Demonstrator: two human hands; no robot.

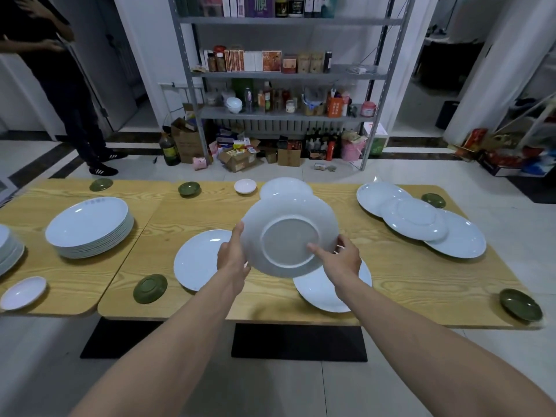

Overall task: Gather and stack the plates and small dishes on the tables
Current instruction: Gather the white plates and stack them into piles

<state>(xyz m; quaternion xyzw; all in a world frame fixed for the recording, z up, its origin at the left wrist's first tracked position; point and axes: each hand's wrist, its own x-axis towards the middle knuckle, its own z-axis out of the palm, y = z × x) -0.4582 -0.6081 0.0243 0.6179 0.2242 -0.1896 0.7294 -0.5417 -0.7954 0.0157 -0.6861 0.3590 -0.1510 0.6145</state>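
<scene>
**Both hands holding one plate above the middle table**

I am looking across two wooden tables pushed end to end, with a metal storage rack standing behind them. A tall stack of white plates is sitting on the left table. Three overlapping plates are lying at the far right. In the centre, the lifted plate is tilting its underside toward me, raised clear of the wood. Two flat plates are lying under it, one to the left and one to the right. My left hand is gripping the lifted plate's left rim. My right hand is clasping the right rim, its forefinger stretching across the base ring. An overturned green dish is resting near the front edge, another green dish is sitting at the front right corner, and a small white dish is lying at the front left.
</scene>
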